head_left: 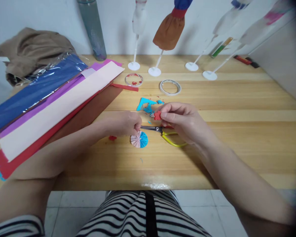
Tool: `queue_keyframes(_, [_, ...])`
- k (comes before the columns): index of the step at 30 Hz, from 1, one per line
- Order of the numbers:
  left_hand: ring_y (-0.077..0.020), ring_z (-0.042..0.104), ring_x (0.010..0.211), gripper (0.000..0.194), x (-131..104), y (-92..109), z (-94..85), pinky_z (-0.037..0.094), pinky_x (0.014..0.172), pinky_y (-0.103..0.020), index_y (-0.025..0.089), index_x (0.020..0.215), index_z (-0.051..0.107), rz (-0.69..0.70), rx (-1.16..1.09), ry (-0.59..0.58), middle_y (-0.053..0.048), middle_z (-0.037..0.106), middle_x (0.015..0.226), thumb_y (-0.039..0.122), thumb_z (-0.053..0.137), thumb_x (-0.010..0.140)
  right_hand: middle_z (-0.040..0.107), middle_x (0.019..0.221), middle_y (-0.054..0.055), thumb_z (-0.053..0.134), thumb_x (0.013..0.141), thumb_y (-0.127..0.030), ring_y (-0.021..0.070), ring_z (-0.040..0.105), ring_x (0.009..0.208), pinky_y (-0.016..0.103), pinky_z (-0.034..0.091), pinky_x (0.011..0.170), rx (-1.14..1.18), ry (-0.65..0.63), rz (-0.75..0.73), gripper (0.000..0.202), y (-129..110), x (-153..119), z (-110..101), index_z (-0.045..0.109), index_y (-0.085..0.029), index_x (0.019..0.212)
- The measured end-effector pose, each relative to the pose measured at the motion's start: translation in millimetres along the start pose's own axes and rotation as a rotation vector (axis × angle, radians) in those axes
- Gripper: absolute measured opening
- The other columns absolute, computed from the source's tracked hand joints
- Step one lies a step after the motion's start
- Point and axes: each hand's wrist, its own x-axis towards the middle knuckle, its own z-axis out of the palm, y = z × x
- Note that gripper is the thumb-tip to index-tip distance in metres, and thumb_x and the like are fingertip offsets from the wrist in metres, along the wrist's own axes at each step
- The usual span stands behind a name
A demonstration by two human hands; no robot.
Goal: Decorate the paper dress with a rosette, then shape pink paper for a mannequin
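Observation:
Between the thumb and fingers of my right hand [181, 120] is a small red paper flower [157, 115]. Yellow-handled scissors [174, 140] lie under that hand, blades pointing left. My left hand [130, 123] is closed, fingers curled, near the blade tips; what it pinches, if anything, is hidden. Just below it a pleated pink and blue paper rosette [140, 140] lies flat on the table. A red paper piece [112, 138] rests to the left of the rosette. Blue paper scraps [146, 104] are scattered beyond my hands.
Two tape rolls [170, 87] lie farther back, by a red strip [125, 87]. Stacked coloured paper sheets [61, 108] cover the left side. Along the wall stand a bottle [93, 29] and several forms on white bases [155, 71], one wearing a brown skirt [169, 31].

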Motion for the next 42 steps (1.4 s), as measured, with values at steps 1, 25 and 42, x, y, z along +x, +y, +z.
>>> queue_keyframes(1, [-0.0141, 0.058, 0.066, 0.004, 0, 0, 0.1, 0.036, 0.060, -0.025, 0.020, 0.074, 0.069, 0.004, 0.004, 0.000, 0.000, 0.070, 0.077, 0.017, 0.067, 0.075, 0.071, 0.077, 0.002, 0.090, 0.073, -0.041, 0.0110, 0.048, 0.057, 0.028, 0.043, 0.055, 0.003, -0.005, 0.000, 0.027, -1, 0, 1, 0.071, -0.021, 0.069])
queue_keyframes(25, [-0.0116, 0.056, 0.062, 0.013, -15, 20, -1.2, 0.037, 0.054, -0.021, 0.018, 0.065, 0.058, 0.049, -0.315, 0.587, 0.001, 0.063, 0.063, 0.016, 0.060, 0.078, 0.066, 0.069, -0.003, 0.098, 0.059, -0.043, 0.0111, 0.062, 0.061, 0.026, 0.060, 0.063, 0.150, 0.042, 0.117, 0.036, -3, -3, 14, 0.070, -0.022, 0.064])
queue_keyframes(42, [-0.0130, 0.074, 0.077, 0.057, -1, 24, 9.7, 0.060, 0.080, -0.028, 0.017, 0.122, 0.066, -0.026, -1.099, 0.398, 0.002, 0.075, 0.088, 0.004, 0.079, 0.067, 0.072, 0.081, 0.004, 0.083, 0.078, -0.037, 0.0218, 0.065, 0.079, 0.039, 0.054, 0.076, -0.213, 0.075, -0.232, 0.025, -6, -9, 20, 0.066, -0.026, 0.064])
